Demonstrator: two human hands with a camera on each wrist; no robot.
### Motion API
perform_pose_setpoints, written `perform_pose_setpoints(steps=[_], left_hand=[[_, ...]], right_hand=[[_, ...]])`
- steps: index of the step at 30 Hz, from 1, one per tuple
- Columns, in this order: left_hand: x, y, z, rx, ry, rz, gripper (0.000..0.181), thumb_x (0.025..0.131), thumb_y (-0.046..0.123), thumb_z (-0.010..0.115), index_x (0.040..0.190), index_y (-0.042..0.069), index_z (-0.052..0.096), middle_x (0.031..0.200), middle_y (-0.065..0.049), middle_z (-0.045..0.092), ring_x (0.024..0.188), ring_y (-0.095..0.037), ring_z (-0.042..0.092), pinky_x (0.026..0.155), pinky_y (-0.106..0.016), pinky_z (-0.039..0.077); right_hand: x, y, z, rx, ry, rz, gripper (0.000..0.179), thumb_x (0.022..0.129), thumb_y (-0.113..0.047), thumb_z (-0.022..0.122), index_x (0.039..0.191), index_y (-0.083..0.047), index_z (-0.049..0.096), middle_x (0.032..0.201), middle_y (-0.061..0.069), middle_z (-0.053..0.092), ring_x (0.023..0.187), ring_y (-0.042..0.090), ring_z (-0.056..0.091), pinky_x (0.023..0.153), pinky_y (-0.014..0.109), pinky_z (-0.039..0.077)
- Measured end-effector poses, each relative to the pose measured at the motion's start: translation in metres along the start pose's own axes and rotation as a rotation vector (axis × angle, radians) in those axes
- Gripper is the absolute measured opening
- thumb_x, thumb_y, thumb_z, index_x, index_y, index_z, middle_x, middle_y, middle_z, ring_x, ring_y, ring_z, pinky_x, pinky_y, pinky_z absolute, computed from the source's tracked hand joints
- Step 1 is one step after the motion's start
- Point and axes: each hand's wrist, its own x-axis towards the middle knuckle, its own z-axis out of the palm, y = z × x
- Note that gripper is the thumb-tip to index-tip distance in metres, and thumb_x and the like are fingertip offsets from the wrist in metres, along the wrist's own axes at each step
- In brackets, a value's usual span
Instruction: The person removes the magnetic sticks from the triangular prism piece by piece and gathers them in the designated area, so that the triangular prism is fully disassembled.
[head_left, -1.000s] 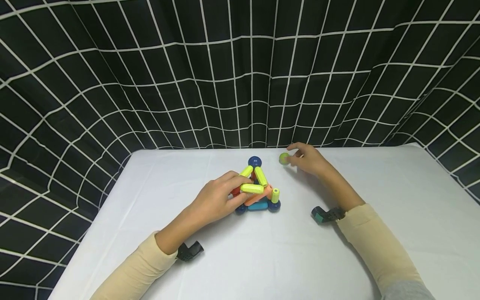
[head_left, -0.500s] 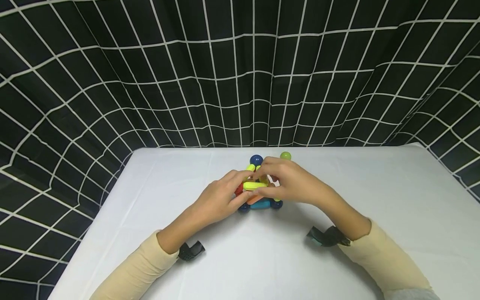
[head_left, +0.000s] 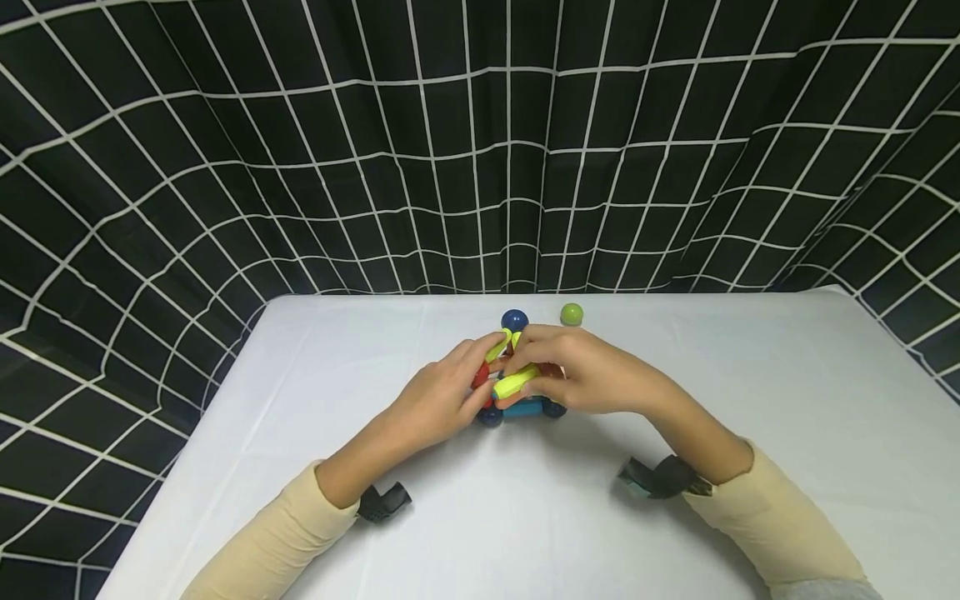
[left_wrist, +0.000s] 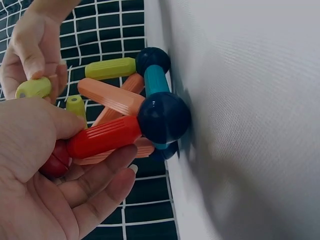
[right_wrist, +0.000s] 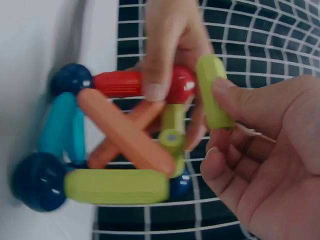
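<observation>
A structure of magnetic rods and balls stands on the white table; dark blue balls (left_wrist: pixel 164 117), blue rods (right_wrist: pixel 56 122) and crossed orange rods (right_wrist: pixel 125 131) form its lower part. My left hand (head_left: pixel 435 396) holds its left side, thumb and fingers about a red rod (left_wrist: pixel 105 136) and a red ball (right_wrist: pixel 182 84). Between thumb and fingers, my right hand (head_left: pixel 581 371) pinches a yellow-green magnetic rod (right_wrist: pixel 212 92), tilted over the structure close to the red ball. Another yellow-green rod (right_wrist: pixel 117 186) rises from a corner ball. My fingers hide part of the top in the head view.
A loose green ball (head_left: pixel 572 314) lies near the table's back edge, right of a blue ball (head_left: pixel 514 320). Behind the white table (head_left: pixel 480 533) hangs a black curtain (head_left: pixel 420 150) with a white grid. Dark wrist devices (head_left: pixel 384 502) sit below both forearms.
My right hand has left the green ball and come forward and left to the structure, where it now pinches the yellow-green rod, which has tilted. My left hand keeps its hold.
</observation>
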Motion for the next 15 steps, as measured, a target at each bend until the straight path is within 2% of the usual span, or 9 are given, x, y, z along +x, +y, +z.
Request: perform_pose_setpoints(steps=[2,6,15], left_hand=[[0.000,0.000,0.000,0.005,0.002,-0.004,0.057,0.100,0.019,0.063,0.151,0.011,0.038,0.120,-0.006,0.059,0.074,-0.011,0.052,0.059,-0.024,0.046],[0.000,0.000,0.000,0.001,0.004,-0.003,0.058,0.100,0.021,0.063,0.151,0.012,0.038,0.118,-0.006,0.059,0.072,-0.011,0.050,0.058,-0.025,0.045],[0.000,0.000,0.001,0.006,0.014,0.005,0.058,0.100,0.021,0.063,0.151,0.012,0.038,0.119,-0.005,0.059,0.071,-0.012,0.050,0.057,-0.025,0.045]], right_hand=[[-0.002,-0.002,-0.005,-0.002,0.000,-0.001,0.023,0.086,-0.009,0.080,0.109,-0.014,0.076,0.100,-0.008,0.061,0.084,0.009,0.055,0.070,0.027,0.051],[-0.007,-0.004,-0.013,-0.079,0.024,0.023,0.021,0.085,-0.006,0.080,0.105,-0.014,0.076,0.093,-0.010,0.060,0.077,0.008,0.055,0.065,0.026,0.050],[-0.015,0.005,-0.030,-0.195,0.007,0.142,0.019,0.083,-0.002,0.081,0.097,-0.012,0.075,0.087,-0.009,0.062,0.076,0.010,0.056,0.065,0.026,0.052]])
